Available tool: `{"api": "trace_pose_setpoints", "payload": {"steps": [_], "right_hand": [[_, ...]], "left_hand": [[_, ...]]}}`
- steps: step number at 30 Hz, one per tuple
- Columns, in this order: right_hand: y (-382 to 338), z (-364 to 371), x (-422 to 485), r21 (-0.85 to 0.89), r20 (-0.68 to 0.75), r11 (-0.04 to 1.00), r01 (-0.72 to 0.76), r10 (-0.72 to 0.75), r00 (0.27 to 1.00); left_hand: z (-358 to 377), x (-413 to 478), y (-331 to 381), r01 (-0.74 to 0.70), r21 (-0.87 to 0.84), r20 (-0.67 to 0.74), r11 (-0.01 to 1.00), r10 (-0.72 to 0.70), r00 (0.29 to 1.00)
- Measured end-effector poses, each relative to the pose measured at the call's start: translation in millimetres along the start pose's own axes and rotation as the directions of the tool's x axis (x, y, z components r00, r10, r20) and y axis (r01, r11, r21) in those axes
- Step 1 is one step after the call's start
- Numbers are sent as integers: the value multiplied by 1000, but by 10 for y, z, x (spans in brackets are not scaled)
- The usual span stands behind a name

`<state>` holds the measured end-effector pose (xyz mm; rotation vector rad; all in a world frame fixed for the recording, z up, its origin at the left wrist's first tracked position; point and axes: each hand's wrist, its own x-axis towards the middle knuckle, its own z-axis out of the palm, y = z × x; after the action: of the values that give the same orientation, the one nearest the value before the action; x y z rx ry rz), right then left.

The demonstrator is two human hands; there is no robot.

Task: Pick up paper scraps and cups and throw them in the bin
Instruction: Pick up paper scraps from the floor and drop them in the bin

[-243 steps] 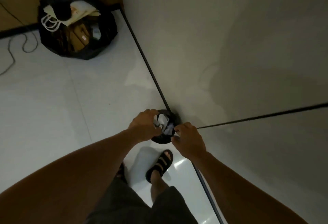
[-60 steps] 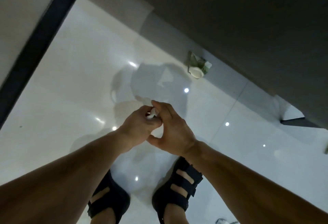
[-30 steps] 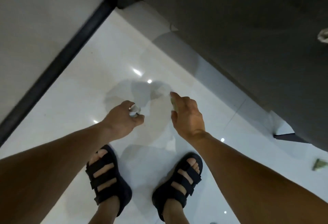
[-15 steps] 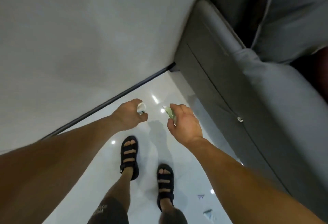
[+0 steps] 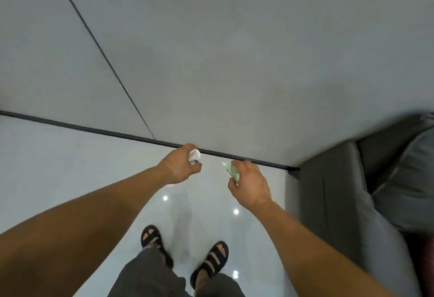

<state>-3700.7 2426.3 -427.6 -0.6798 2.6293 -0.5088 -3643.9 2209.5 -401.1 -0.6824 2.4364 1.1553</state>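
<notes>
Cup (image 5: pixel 231 171) above glossy floor (image 5: pixel 58 167), grey wall (image 5: pixel 234 50), perhaps sofa (image 5: pixel 328 191)

Arms outstretched; left hand (image 5: pixel 178 167) round white scrap (image 5: pixel 194 155), right hand (image 5: pixel 250 185) round green scrap (image 5: pixel 231 171)

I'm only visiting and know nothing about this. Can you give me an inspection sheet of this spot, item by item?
Surface: glossy white floor, small light spots reflected in it.
Job's things: white scrap in the left hand; green-and-white scrap in the right hand; bin not in view.
Clutter: nothing seen.
Hands: both curled round their scraps, held apart above the floor.
Cables: nothing seen.
Surroundings: grey wall with dark skirting ahead, grey sofa at right, black sandals below.
</notes>
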Motion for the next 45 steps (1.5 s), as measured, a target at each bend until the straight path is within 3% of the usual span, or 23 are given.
{"api": "trace_pose_setpoints", "payload": {"steps": [8, 14, 22, 30, 35, 41, 45], "right_hand": [[-1947, 209, 104, -107, 121, 929, 354, -341, 932], [-3644, 641, 33, -164, 166, 806, 569, -546, 821], [-5489, 1393, -166, -159, 265, 632, 759, -713, 649], [-6822, 2103, 185, -111, 340, 502, 858, -792, 508], [-7785, 2484, 677, -38, 360, 452, 891, -826, 434], [-8828, 2723, 1385, -21, 378, 406, 914, -843, 383], [-9431, 2965, 1648, -19, 418, 400, 916, -829, 371]], "left_hand": [[-1188, -1172, -1361, 130, -211, -279, 969, -187, 942], [-1944, -2096, -2567, 166, -339, -396, 926, -301, 867], [-2816, -3044, -3866, 234, -428, -484, 873, -440, 757], [-3557, -3222, -4792, 281, -486, -521, 828, -533, 667], [-4338, -3138, -5336, 341, -526, -548, 780, -616, 566], [-5213, -2947, -5874, 374, -554, -560, 744, -665, 494], [-5676, -2870, -6296, 364, -579, -539, 729, -678, 500]]}}
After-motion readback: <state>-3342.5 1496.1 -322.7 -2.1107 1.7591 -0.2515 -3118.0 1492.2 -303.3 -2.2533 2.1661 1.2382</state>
